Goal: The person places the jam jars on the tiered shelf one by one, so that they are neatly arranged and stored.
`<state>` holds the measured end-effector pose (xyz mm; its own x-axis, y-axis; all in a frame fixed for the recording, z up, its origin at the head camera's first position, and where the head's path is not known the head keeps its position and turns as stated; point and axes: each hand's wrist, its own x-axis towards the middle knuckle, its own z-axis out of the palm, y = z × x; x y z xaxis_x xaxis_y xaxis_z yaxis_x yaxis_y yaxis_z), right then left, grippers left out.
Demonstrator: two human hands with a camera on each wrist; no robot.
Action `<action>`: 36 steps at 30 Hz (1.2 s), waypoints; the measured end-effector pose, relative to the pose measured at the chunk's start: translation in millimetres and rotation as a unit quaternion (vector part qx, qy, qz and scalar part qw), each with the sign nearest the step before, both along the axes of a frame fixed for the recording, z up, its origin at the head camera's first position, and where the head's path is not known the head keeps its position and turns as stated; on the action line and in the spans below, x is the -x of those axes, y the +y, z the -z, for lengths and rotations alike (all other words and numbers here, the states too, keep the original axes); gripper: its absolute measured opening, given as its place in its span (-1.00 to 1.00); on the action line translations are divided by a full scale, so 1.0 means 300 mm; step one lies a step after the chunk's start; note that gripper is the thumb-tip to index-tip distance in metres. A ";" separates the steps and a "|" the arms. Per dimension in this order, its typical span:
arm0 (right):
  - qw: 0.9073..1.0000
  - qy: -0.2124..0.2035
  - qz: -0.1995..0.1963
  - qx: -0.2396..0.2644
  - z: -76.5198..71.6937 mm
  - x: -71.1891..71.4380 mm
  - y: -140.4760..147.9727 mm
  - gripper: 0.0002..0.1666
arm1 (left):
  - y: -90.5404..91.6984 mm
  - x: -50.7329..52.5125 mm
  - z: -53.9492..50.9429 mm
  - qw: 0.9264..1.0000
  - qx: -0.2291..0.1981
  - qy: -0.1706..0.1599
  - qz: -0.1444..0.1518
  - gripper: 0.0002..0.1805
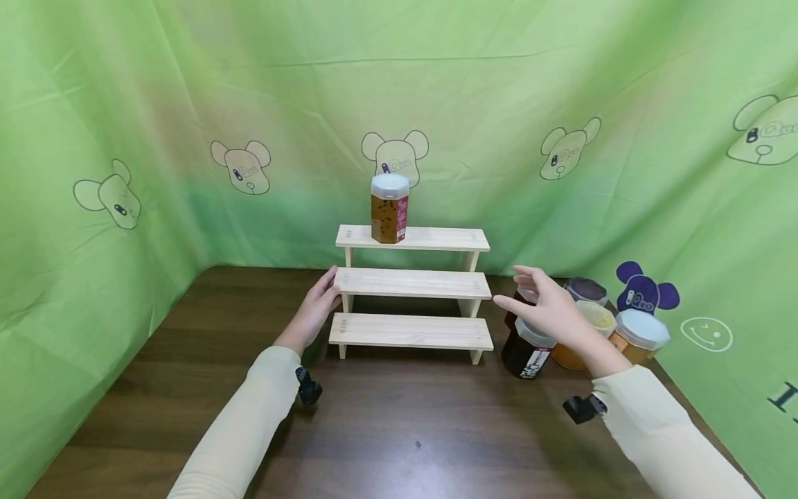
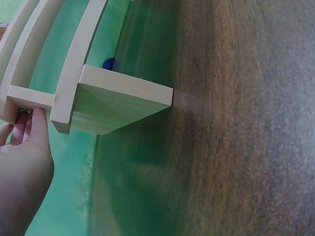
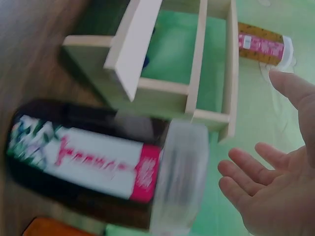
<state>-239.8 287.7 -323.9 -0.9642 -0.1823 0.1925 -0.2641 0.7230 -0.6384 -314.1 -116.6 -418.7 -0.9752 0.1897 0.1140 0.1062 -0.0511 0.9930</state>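
A three-tier wooden stand stands on the dark table. My left hand holds the left end of its middle tier; in the left wrist view, the fingers lie against the tier's side support. A jar of brown, speckled contents with a white lid stands upright on the top tier. To the right of the stand my right hand hovers over the jars, fingers apart and holding nothing. Below it is a dark jar with a clear lid and a white and pink label, large in the right wrist view.
Several more jars crowd the table's right side: an orange jar with a white lid, a yellow-topped jar and a dark-lidded jar. A green printed cloth hangs behind and at both sides.
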 end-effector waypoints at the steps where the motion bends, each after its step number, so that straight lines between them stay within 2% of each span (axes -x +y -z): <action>1: 1.000 0.002 -0.001 0.005 0.006 -0.006 0.014 -0.02 | 0.000 -0.001 0.000 1.000 0.000 -0.001 0.000 -0.39; 5: 1.000 0.006 -0.013 0.026 0.033 -0.029 0.073 -0.06 | 0.004 -0.003 0.000 1.000 0.000 -0.001 -0.001 -0.39; 8: 0.999 -0.006 -0.019 0.039 0.052 -0.045 0.110 -0.05 | 0.006 -0.003 0.000 1.000 0.001 0.001 0.000 -0.39; 16: 0.999 -0.034 -0.009 0.036 0.103 -0.076 0.160 0.00 | 0.004 0.000 0.003 1.000 -0.001 0.001 -0.001 -0.39; 23: 0.999 -0.031 0.015 0.000 0.176 -0.078 0.167 0.12 | 0.004 -0.001 0.003 1.000 -0.004 0.002 -0.003 -0.39; 27: 0.999 -0.025 0.022 0.006 0.214 -0.074 0.170 0.14 | 0.004 0.000 0.003 1.000 0.001 0.001 -0.003 -0.39; 30: 0.999 -0.022 0.018 0.026 0.233 -0.072 0.173 0.10 | 0.002 0.000 0.003 1.000 0.003 0.001 -0.002 -0.39; 36: 0.999 -0.031 0.014 0.032 0.269 -0.076 0.179 -0.02 | 0.003 0.001 -0.001 1.000 -0.003 -0.002 -0.004 -0.39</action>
<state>-217.1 341.4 -404.6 -0.9793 -0.1433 0.1427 -0.2023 0.6863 -0.6986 -314.2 -115.7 -418.4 -0.9770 0.1811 0.1124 0.1036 -0.0571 0.9930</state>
